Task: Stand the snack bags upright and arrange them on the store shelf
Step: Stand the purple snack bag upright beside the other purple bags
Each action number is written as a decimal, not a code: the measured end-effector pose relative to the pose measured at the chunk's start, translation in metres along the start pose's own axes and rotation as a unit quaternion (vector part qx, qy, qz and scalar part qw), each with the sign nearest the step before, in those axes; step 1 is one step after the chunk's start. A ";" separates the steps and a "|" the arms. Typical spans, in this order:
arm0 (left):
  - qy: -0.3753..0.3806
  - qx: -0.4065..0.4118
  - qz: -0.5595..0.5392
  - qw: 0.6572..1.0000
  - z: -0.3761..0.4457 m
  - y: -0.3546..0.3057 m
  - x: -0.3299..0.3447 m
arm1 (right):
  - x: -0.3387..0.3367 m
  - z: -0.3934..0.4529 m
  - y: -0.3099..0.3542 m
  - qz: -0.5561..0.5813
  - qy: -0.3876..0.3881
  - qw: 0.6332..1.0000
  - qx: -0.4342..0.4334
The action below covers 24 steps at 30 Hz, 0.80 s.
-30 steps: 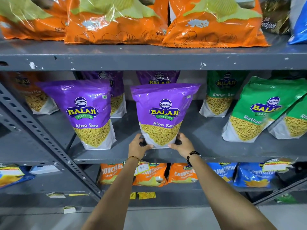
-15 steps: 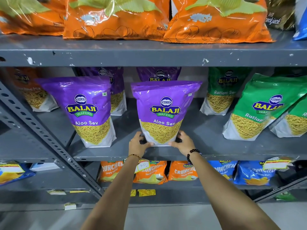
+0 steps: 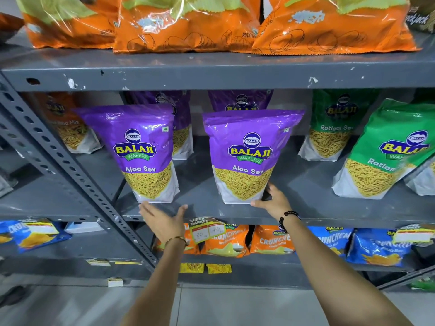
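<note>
Change since half a second ago: the left hand [image 3: 164,222] has left the middle purple bag's base and now lies open, palm up, under the front lip of the shelf [image 3: 329,210], fingers reaching toward the left purple bag [image 3: 141,154]; the right hand [image 3: 273,201] remains at the middle bag's lower right corner.

Item, far left: orange-brown mix bag [image 3: 68,128], set back and upright, half hidden by the slanted shelf brace [image 3: 70,165].

Item: left purple bag, Aloo Sev, upright on its base at the front edge, label forward; the open left hand just below it suggests it is next for squaring up, though contact cannot be told.

Item: middle purple bag [image 3: 247,156], Aloo Sev, upright near the front edge, leaning slightly; the right hand, fingers spread and loosely cupped, touches its corner and grips nothing fully; judged a steadying touch so the soft pouch settles on its gusset.

Item: two further purple bags [image 3: 240,101] behind, upright, forming a back row.

Item, right: green Ratlami Sev bag [image 3: 334,128], upright at the back; tilted green bag [image 3: 386,156] at the front, leaning left, not yet stood up; judged still to do.
</note>
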<state>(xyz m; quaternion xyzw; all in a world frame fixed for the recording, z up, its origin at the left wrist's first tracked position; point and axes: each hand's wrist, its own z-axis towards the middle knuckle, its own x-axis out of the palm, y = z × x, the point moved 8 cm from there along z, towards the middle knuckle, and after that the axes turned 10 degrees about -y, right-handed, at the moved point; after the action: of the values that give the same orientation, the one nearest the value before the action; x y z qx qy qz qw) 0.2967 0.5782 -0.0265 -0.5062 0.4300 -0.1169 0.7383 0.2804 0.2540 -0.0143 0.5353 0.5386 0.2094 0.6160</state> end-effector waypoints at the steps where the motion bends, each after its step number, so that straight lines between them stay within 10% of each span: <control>1: -0.002 -0.006 0.013 1.000 0.014 0.003 -0.003 | 0.001 -0.001 0.001 -0.002 -0.001 1.000 -0.001; 24: -0.001 -0.033 0.037 0.999 0.055 0.007 0.002 | 0.003 -0.002 -0.001 0.012 -0.043 0.999 0.012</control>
<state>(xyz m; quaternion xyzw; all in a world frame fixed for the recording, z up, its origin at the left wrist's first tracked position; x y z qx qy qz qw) 0.3373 0.6162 -0.0270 -0.5146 0.4513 -0.0746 0.7253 0.2792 0.2569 -0.0167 0.5577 0.5077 0.1869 0.6295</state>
